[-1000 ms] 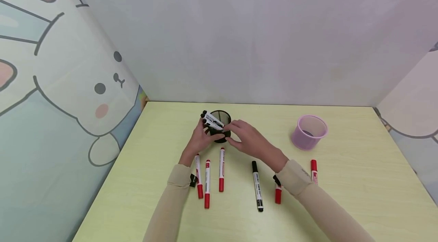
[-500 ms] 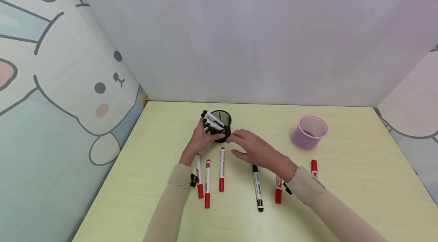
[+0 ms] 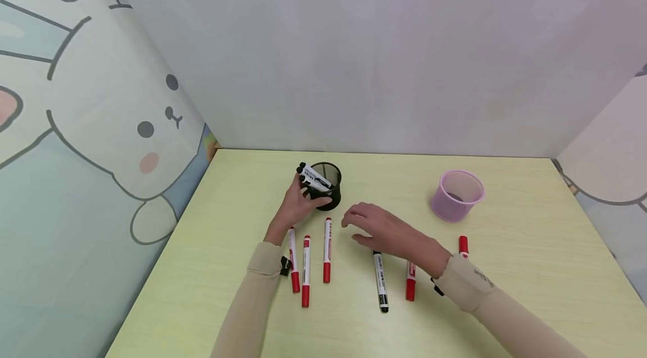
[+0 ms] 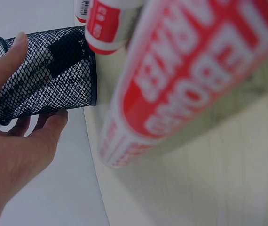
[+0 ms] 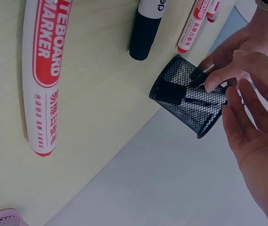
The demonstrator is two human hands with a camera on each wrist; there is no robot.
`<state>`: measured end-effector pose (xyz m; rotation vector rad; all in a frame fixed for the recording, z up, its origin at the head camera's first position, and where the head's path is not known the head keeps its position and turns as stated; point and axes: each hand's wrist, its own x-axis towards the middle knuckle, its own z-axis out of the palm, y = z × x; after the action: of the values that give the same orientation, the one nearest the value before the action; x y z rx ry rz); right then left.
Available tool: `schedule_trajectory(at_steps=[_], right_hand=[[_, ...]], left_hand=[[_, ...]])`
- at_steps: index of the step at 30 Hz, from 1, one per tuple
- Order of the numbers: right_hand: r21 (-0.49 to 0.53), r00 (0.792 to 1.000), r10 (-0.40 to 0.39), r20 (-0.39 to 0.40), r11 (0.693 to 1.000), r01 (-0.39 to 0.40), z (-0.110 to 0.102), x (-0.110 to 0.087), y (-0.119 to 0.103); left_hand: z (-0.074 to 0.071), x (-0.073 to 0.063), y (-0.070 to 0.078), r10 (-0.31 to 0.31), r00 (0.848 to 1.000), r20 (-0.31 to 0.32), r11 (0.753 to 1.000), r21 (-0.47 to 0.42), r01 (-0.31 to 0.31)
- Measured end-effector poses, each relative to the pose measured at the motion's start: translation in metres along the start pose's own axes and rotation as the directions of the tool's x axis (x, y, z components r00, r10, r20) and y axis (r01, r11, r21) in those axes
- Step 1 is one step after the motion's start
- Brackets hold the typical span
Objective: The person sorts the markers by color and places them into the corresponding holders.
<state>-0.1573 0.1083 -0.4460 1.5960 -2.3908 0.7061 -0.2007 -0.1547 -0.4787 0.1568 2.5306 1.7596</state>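
Observation:
A black mesh pen cup (image 3: 333, 199) stands upright at the back of the table, with several black-and-white whiteboard markers (image 3: 315, 179) leaning left in it. My left hand (image 3: 295, 207) grips the cup, thumb across its near side and fingers round the left; the left wrist view shows this hold on the mesh (image 4: 68, 75). To the cup's right, my right hand (image 3: 384, 230) hovers above the table with relaxed fingers and holds nothing. Beneath it lies a black whiteboard marker (image 3: 381, 285), its far end hidden by the hand.
Red whiteboard markers (image 3: 327, 251) lie near my left forearm. Another red marker (image 3: 411, 282) is beside my right wrist, and one more (image 3: 463, 246) is partly hidden by the sleeve. A pink cup (image 3: 450, 206) stands at the back right. Walls border the table (image 3: 536, 251).
My right hand has drawn back from the cup's mouth, toward the right and nearer to me, letting go of the marker there. My left hand has kept its grip on the cup.

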Motion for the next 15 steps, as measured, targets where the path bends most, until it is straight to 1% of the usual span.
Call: schedule_trajectory(at_steps=[5, 11, 15], right_hand=[[0.012, 0.998, 0.007, 0.057, 1.000, -0.008, -0.003, -0.005, -0.003], [0.028, 0.988, 0.052, 0.148, 0.998, -0.056, -0.007, -0.012, -0.006], [0.019, 0.981, 0.054, 0.185, 0.998, -0.058, -0.007, -0.017, -0.006]], left_hand=[[0.000, 0.001, -0.001, 0.005, 1.000, 0.002, 1.000, -0.008, -0.005], [-0.001, 0.000, -0.001, 0.006, 1.000, 0.003, 1.000, -0.019, -0.006], [-0.001, 0.000, -0.001, 0.003, 1.000, 0.003, 1.000, -0.022, -0.003]])
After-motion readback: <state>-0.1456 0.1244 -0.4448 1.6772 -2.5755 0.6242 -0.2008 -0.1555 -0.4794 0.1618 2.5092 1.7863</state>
